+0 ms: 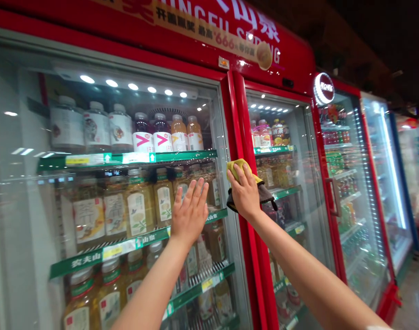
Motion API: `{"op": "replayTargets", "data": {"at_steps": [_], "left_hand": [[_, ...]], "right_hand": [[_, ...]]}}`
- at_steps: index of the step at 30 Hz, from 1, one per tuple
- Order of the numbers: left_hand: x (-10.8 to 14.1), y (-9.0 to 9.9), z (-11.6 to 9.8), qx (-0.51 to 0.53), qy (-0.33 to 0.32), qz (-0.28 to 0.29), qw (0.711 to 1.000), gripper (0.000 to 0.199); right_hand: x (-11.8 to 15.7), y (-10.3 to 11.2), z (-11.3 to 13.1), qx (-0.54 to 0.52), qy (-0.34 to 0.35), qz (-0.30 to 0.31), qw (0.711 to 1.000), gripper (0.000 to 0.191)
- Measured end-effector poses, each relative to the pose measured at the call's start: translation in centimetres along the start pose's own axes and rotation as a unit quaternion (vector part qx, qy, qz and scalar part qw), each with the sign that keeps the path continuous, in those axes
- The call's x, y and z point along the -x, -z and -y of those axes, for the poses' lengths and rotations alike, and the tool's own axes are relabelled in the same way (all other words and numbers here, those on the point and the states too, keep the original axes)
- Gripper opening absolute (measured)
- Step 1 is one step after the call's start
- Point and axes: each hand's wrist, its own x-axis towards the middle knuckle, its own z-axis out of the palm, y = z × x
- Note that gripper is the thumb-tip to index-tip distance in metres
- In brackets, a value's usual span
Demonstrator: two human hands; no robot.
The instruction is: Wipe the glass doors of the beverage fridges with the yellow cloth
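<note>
My right hand [244, 192] grips a yellow and dark grey cleaning cloth [239, 166] and presses it to the red door frame [234, 114], where two fridge doors meet. Part of the cloth hangs below my fingers, its dark edge loose. My left hand [190, 211] lies flat, fingers stretched out, at the left glass door [202, 126] of the drinks fridge; it holds nothing. Behind that glass, bottles stand on shelves with green price strips [182, 157].
To the right of the frame is a second glass door [307, 165] with more drinks behind it. Further right stand another red fridge [354, 183] with a door handle [333, 197] and a brightly lit cooler [384, 178]. A red lettered header [209, 34] runs above the doors.
</note>
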Motion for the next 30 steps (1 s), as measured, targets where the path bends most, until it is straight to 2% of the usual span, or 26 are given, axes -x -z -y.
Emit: {"op": "replayTargets", "data": {"at_steps": [4, 7, 11, 15, 17, 19, 23, 25, 27, 30], "left_hand": [[0.5, 0.7, 0.1, -0.008, 0.002, 0.008, 1.000, 0.085], [1.5, 1.7, 0.6, -0.021, 0.008, 0.006, 1.000, 0.083], [2.6, 3.3, 2.3, -0.031, 0.012, 0.001, 0.999, 0.080], [3.0, 4.6, 4.0, -0.038, 0.013, 0.008, 0.999, 0.079], [3.2, 5.0, 4.6, -0.042, 0.016, 0.010, 0.999, 0.079], [3.6, 5.2, 5.0, -0.046, 0.015, 0.010, 0.999, 0.078], [4.5, 5.3, 5.2, -0.053, 0.008, 0.010, 0.999, 0.076], [4.8, 5.3, 5.3, -0.053, 0.008, 0.010, 0.999, 0.077], [4.9, 5.3, 5.3, -0.053, 0.006, 0.011, 0.999, 0.079], [4.9, 5.4, 5.3, -0.050, 0.008, 0.013, 0.999, 0.081]], "right_hand": [[3.0, 0.5, 1.9, -0.038, 0.051, 0.031, 0.998, 0.048], [3.1, -0.2, 3.9, -0.048, 0.025, 0.064, 0.996, 0.056], [-0.5, -1.8, 5.6, -0.067, -0.070, 0.056, 0.994, 0.058], [-5.9, -2.9, 6.2, -0.088, -0.155, -0.018, 0.984, 0.057], [-7.0, -3.1, 6.6, -0.091, -0.180, -0.047, 0.978, 0.058], [-6.1, -2.9, 7.1, -0.086, -0.178, -0.046, 0.979, 0.059], [-0.4, -1.9, 7.7, -0.052, -0.124, 0.018, 0.991, 0.060], [1.5, -1.5, 7.6, -0.044, -0.098, 0.041, 0.993, 0.061], [1.3, -1.3, 7.2, -0.045, -0.092, 0.049, 0.994, 0.061], [-1.9, -1.6, 7.2, -0.053, -0.122, 0.038, 0.990, 0.059]]}}
